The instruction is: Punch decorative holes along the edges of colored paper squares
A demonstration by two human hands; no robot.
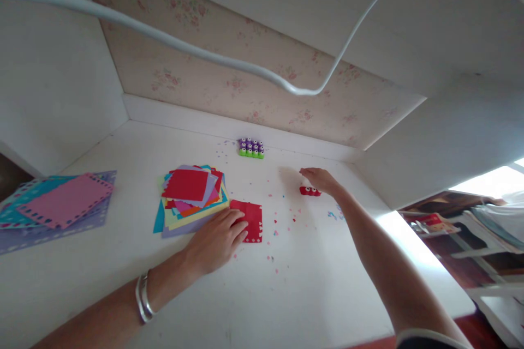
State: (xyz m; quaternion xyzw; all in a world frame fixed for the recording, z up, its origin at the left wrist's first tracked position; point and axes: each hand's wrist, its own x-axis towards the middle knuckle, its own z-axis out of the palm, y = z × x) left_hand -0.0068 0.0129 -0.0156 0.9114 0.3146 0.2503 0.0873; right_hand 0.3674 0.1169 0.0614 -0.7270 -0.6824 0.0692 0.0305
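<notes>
Left hand (219, 240) touches red paper (254, 221) — right hand (321, 179) near red blocks (310, 191).

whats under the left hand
Part of a red sheet lies under the left hand, with punched shapes showing near its lower right corner. The hand hides the sheet's lower left part and some of the paper pile, so those cannot be seen.

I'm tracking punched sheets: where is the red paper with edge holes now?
In the head view, the red paper lies near the middle, partly under the left hand, just right of the paper pile.
</notes>
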